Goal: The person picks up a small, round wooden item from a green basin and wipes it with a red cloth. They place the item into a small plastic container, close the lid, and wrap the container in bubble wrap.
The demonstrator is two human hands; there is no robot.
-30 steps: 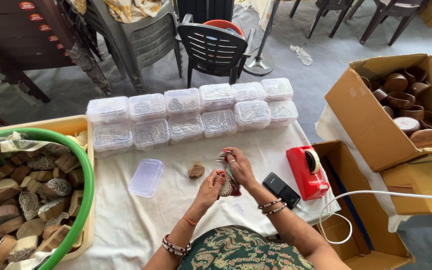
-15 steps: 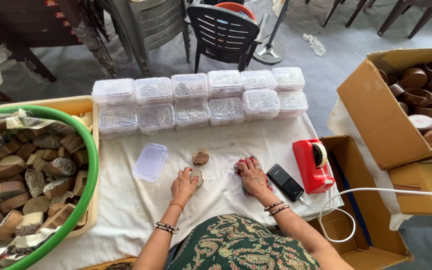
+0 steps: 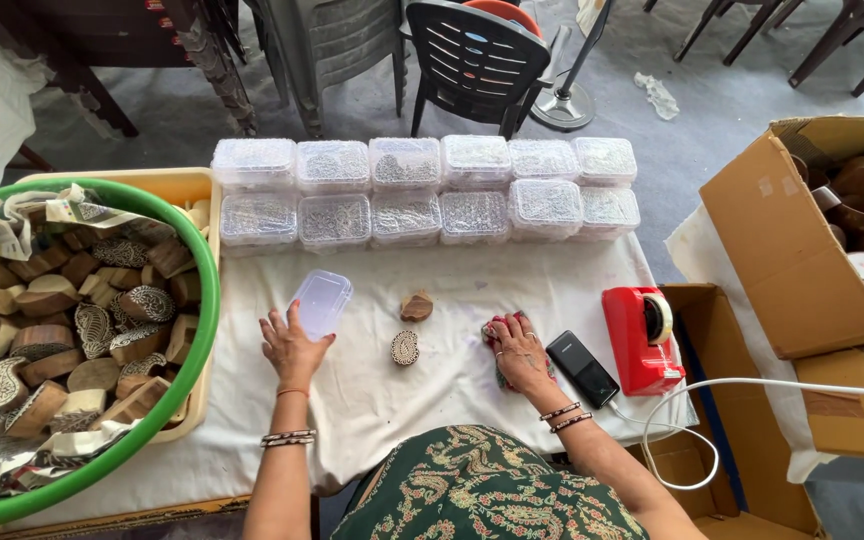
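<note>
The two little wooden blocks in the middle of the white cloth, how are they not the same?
The nearer wooden block is oval and shows a pale, finely carved pattern; the farther wooden block is chunkier, plain brown, with no carving showing. The nearer one lies closer to the left hand. Both are small, rest on the white cloth and are untouched.

12 lidded boxes (image 3: 422, 190) stacked beyond hands, 1 clear lid (image 3: 320, 303) at left fingertips, 2 wood blocks (image 3: 406, 347) between hands, 1 phone (image 3: 582, 368) and 1 red tape dispenser (image 3: 640, 340) right of right hand.

The right hand (image 3: 520, 350) hides most of a crumpled cloth (image 3: 493, 332) (pattern unreadable); the green tub (image 3: 187, 370) runs off-frame.
</note>
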